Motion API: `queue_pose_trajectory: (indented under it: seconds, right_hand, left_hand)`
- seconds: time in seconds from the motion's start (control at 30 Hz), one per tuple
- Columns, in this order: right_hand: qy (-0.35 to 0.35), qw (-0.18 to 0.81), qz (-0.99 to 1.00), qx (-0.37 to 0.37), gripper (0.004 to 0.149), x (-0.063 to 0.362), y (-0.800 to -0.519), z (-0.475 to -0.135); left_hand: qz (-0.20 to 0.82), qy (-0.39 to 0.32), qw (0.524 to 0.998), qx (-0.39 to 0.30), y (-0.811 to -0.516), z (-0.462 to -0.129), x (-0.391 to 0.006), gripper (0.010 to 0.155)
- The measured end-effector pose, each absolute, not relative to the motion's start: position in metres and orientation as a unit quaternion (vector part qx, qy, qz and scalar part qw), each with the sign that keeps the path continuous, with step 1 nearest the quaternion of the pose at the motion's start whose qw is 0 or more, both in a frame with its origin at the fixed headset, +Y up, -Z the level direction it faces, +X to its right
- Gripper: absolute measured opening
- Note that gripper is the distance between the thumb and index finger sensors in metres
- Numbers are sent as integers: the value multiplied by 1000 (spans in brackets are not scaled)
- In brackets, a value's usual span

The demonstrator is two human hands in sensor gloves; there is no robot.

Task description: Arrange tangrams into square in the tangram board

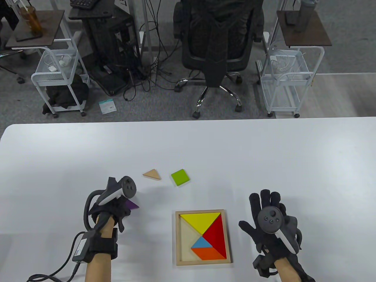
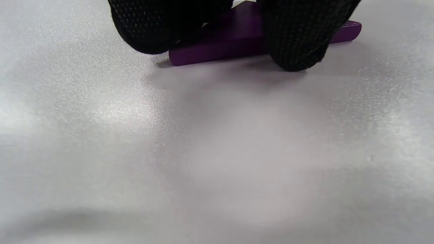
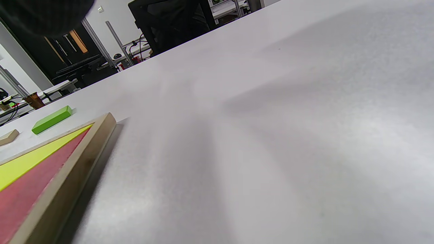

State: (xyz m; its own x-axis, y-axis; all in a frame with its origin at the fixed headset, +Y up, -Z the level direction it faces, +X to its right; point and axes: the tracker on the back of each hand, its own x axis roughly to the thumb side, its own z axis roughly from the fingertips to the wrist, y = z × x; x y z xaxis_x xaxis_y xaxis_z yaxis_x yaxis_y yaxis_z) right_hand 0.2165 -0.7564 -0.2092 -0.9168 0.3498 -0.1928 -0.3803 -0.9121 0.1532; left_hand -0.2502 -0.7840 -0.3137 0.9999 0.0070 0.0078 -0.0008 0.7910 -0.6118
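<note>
Left hand (image 1: 113,210): curling over the purple piece (image 2: 237,42), fingertips (image 2: 295,40) pressing its top against the table (image 1: 58,164), probably to get purchase for a lift.
Right hand (image 1: 271,223): lying flat with fingers spread, grasping nothing, waiting just right of the tangram board (image 1: 177,235).
Board: lying between the hands; yellow, red, blue and orange pieces are sitting in it, its left part bare.
Beyond the left grip: tan triangle (image 1: 152,174) and green square (image 1: 180,177) are waiting loose, toward the far edge.

The tangram board (image 1: 202,236) lies near the table's (image 1: 264,152) front edge, around its middle. Behind it, apart, sit a square piece (image 1: 180,177) and, left, a triangle piece (image 1: 152,174).
</note>
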Motion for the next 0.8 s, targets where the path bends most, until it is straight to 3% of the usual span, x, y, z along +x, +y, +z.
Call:
queue_pose_trajectory:
  seconds: [0.43,0.8]
  right_hand:
    - [96,187,975,-78,89,215,-757,-209]
    - [92,186,977,-51,89,207,-755,-207]
  left_hand:
    - [-26,-33,959,-279,-785,-306,-239,66]
    - [-38,-177,967,-178,-752,-229,-175,67]
